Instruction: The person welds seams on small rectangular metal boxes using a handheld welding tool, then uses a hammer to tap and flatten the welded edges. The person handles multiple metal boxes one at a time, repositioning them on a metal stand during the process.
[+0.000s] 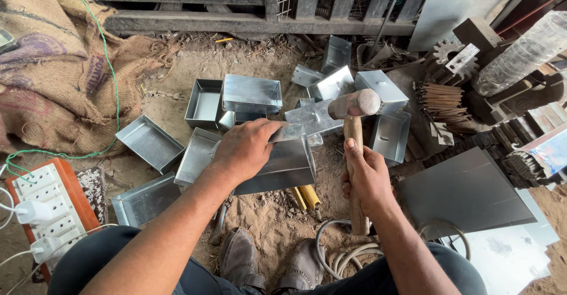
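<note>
On sandy ground (271, 218) strewn with metal trays (149, 143), left hand (245, 147) grips a tray (283, 165), right hand (366, 177) a mallet (354, 109).

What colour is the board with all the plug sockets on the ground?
The socket board is white with an orange-red edge, seen in the head view, lower left.

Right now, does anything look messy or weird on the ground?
Yes. The finished sheet-metal trays lie scattered on the sandy dirt, some tilted and overlapping, not stacked. A power strip with plugs sits in the dirt too, an odd spot for electrics.
</note>
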